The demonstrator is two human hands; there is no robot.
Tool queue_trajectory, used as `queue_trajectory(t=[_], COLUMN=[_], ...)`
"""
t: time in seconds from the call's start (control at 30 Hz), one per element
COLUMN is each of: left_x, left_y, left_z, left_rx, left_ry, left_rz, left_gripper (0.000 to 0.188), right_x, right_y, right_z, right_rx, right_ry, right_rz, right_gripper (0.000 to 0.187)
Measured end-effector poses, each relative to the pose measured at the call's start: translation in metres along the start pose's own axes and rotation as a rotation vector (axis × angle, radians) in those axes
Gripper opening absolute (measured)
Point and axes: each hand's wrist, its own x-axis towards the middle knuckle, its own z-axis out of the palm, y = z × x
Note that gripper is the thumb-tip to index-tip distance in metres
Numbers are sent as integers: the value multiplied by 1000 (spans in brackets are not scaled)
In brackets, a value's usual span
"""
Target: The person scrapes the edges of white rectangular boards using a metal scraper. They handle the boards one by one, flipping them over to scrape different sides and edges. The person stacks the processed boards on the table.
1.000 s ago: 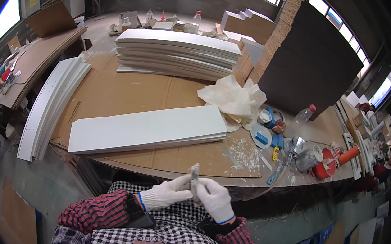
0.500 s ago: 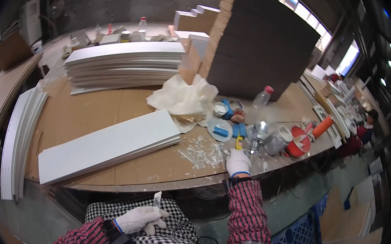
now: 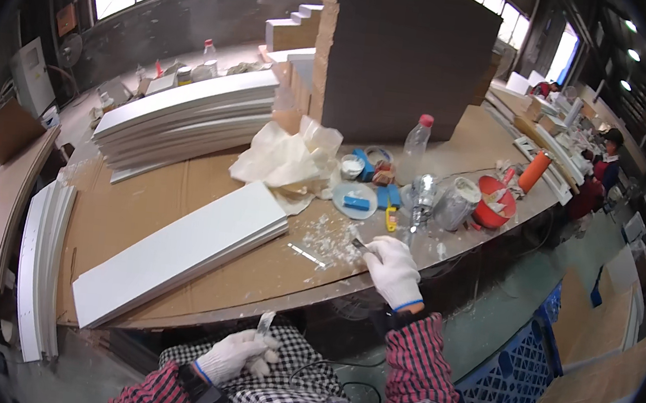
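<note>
My left hand [image 3: 234, 356], in a white glove, is low over my checked apron. Its closed fingers grip a small flat scraper [image 3: 265, 323] coated with white residue. My right hand [image 3: 394, 270], gloved too, is at the table's near edge, closed round a small tool [image 3: 359, 245] with a dark flat tip; the glove hides the rest of it. That tip is by white scrapings [image 3: 329, 237] scattered over the tabletop. Just beyond the right hand lies a yellow utility knife [image 3: 391, 218], apart from the fingers. Left of the scrapings rests a short stack of white boards [image 3: 184, 254].
Crumpled cream paper [image 3: 288, 158], a plastic bottle [image 3: 416, 144], a grey-smeared jar [image 3: 459, 204] and a red bowl [image 3: 493, 204] stand farther back. A large dark panel stack [image 3: 401, 60] rises behind them. A blue crate [image 3: 504, 386] is at lower right. Another person [image 3: 602, 164] works far right.
My right hand has drawn back from the yellow utility knife toward me, tool still in its grip. My left hand keeps hold of the scraper. The view has turned slightly.
</note>
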Motion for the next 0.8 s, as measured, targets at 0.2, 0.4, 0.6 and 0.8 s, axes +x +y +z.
queue_trajectory(t=[0.2, 0.4, 0.6, 0.8], left_x=[10, 11, 11, 12], left_y=[38, 20, 15, -5], left_z=[36, 50, 59, 54], left_rx=[296, 407, 411, 430], left_ry=[-17, -13, -12, -78], left_rz=[36, -61, -22, 24], left_gripper=[34, 32, 24, 24], right_x=[-105, -130, -147, -163], right_y=[-57, -88, -76, -43], right_z=[9, 7, 25, 40], right_rx=[1043, 642, 690, 762], right_ry=[-418, -609, -661, -488], right_rz=[547, 365, 495, 829], right_gripper=[27, 33, 35, 37])
